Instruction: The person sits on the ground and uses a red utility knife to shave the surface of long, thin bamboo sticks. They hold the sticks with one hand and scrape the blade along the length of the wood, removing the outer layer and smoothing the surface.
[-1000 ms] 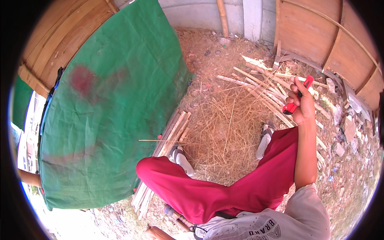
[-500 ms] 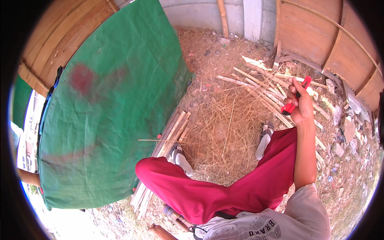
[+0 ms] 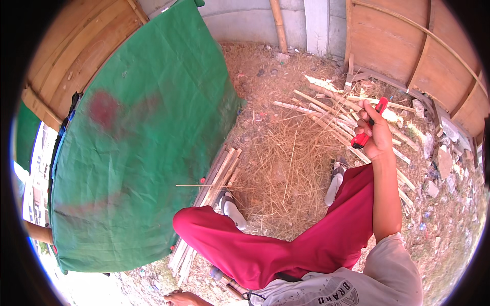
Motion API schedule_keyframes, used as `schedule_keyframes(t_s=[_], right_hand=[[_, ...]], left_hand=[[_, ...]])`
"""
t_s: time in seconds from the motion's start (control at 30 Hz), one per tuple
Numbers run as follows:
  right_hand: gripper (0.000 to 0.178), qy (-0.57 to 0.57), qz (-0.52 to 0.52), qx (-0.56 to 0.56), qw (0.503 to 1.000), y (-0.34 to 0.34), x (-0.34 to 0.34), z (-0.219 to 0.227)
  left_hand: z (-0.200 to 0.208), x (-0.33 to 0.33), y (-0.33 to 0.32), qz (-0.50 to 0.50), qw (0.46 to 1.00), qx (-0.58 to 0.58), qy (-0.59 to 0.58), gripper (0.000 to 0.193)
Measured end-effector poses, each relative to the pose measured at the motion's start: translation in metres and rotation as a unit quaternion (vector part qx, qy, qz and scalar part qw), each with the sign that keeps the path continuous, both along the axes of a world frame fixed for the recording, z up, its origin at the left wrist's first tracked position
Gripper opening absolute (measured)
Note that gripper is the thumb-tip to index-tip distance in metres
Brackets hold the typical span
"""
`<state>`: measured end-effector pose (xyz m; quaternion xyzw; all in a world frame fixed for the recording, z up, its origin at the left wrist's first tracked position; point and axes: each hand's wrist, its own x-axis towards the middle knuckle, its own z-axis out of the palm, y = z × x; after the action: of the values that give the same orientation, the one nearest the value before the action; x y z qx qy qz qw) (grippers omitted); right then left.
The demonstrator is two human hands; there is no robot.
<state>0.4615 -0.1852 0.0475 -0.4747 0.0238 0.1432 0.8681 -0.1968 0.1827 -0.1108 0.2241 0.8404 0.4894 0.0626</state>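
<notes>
My right hand is closed around a red utility knife with dark parts, held up over the right side. Both ends of the knife stick out of the fist. Below and beyond it lie loose bamboo strips. Low at the bottom edge is my left hand, small and partly cut off, so its grip is unclear. To its right, a brown cylindrical thing lies by my leg. Dry straw-like shavings cover the ground between my feet.
A large green sheet rises at the left. Along its lower edge lies a stack of long wooden strips. Rubble lines the right side beneath wooden panels. A bamboo pole leans on the grey wall at the back.
My left hand has shifted left and down along the bottom edge. The right hand keeps its hold on the knife, moving slightly left in the picture as the whole view shifts a little.
</notes>
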Motion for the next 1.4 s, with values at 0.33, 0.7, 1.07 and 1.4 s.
schedule_keyframes(t_s=[0.33,0.7,1.07,1.4], right_hand=[[0.023,-0.015,0.052,-0.096,0.994,0.033,-0.020,-0.002],[0.038,-0.010,0.185,-0.170,0.968,0.079,-0.035,-0.034],[0.045,-0.291,0.228,-0.490,0.790,0.101,-0.081,-0.053],[0.037,-0.455,0.262,-0.436,0.731,0.104,-0.109,-0.083]], left_hand=[[0.115,0.096,-0.044,-0.198,0.750,0.099,0.623,0.017],[0.117,0.276,-0.096,-0.699,0.702,-0.021,0.134,0.020],[0.081,0.355,-0.118,-0.794,0.597,-0.104,0.056,0.033],[0.060,0.382,-0.123,-0.812,0.573,-0.107,0.016,0.032]])
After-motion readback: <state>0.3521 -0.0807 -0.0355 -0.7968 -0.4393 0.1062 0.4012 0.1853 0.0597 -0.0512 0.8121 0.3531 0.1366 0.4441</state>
